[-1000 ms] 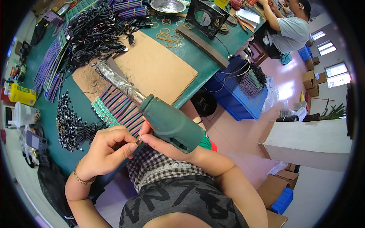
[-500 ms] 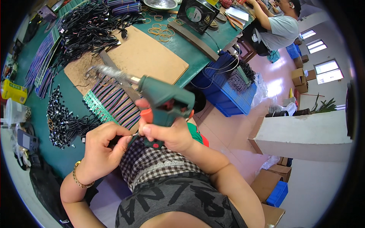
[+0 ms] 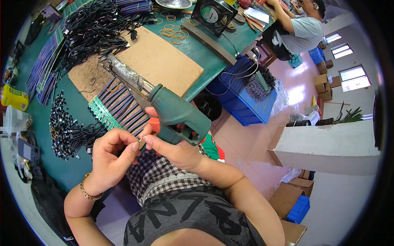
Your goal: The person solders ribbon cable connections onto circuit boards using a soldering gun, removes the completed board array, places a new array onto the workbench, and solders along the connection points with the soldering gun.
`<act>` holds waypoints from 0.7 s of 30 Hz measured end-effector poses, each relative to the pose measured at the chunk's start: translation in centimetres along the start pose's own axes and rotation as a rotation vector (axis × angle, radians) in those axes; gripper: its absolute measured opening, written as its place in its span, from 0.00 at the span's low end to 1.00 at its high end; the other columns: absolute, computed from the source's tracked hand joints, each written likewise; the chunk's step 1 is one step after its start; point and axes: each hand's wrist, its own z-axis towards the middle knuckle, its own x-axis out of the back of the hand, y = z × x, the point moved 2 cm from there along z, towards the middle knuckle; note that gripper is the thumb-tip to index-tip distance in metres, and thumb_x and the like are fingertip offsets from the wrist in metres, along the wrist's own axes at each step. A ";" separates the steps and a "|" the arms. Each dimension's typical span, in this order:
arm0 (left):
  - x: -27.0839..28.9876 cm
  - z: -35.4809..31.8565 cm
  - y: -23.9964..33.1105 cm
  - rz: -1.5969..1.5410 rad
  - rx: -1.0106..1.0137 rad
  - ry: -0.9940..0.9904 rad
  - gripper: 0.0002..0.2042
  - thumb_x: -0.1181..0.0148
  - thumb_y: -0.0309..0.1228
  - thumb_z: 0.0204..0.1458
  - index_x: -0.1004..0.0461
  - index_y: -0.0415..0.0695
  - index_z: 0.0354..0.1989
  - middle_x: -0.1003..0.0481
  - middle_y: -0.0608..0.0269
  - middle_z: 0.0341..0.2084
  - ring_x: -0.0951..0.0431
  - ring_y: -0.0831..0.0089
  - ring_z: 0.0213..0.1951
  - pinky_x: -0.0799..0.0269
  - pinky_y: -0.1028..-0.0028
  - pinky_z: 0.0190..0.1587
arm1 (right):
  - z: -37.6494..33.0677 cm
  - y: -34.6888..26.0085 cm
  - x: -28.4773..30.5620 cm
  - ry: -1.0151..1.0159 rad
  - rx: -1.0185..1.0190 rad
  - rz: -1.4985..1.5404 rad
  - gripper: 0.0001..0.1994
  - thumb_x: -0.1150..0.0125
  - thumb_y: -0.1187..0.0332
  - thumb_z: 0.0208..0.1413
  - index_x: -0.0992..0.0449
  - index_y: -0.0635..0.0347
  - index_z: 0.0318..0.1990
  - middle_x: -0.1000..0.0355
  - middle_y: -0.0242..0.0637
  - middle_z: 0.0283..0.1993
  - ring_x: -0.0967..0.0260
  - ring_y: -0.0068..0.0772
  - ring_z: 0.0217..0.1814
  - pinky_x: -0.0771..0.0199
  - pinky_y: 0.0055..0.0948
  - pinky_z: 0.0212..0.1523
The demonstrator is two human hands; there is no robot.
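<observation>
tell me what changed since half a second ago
The green plastic power tool with a silver barrel turned in the bare right hand; its barrel tip swung away from the person, its rear end toward them. The bare left hand still pinches a small unclear piece beside the right hand. No grasp or release shows. Green circuit boards with pink-striped wires stayed put.
</observation>
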 end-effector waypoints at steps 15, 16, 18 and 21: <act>0.1 -0.1 -1.3 0.132 -0.068 0.057 0.05 0.40 0.22 0.54 0.29 0.35 0.29 0.25 0.64 0.23 0.28 0.84 0.22 0.32 0.83 0.26 | 0.0 0.6 0.3 -0.019 -0.006 -0.017 0.22 0.43 0.80 0.56 0.39 0.61 0.58 0.28 0.35 0.37 0.31 0.20 0.36 0.28 0.20 0.36; 0.1 -0.1 -1.3 0.132 -0.068 0.057 0.05 0.40 0.22 0.54 0.29 0.35 0.29 0.25 0.64 0.23 0.28 0.84 0.22 0.32 0.83 0.26 | 0.0 0.9 0.4 -0.022 0.004 -0.027 0.22 0.43 0.80 0.56 0.39 0.61 0.58 0.28 0.35 0.37 0.32 0.19 0.36 0.29 0.19 0.36; 0.1 -0.2 -1.2 0.196 -0.086 0.089 0.05 0.39 0.21 0.52 0.28 0.36 0.27 0.25 0.65 0.21 0.28 0.84 0.23 0.32 0.83 0.26 | 0.0 1.4 0.7 -0.023 0.013 -0.037 0.22 0.43 0.80 0.56 0.38 0.61 0.58 0.29 0.34 0.38 0.32 0.19 0.37 0.29 0.19 0.36; 0.1 -0.2 -1.2 0.208 -0.153 0.140 0.04 0.39 0.20 0.50 0.28 0.36 0.26 0.25 0.65 0.21 0.27 0.84 0.23 0.32 0.82 0.26 | 0.0 2.0 1.1 -0.062 0.089 -0.125 0.22 0.43 0.80 0.56 0.38 0.62 0.58 0.30 0.33 0.38 0.33 0.19 0.36 0.30 0.19 0.37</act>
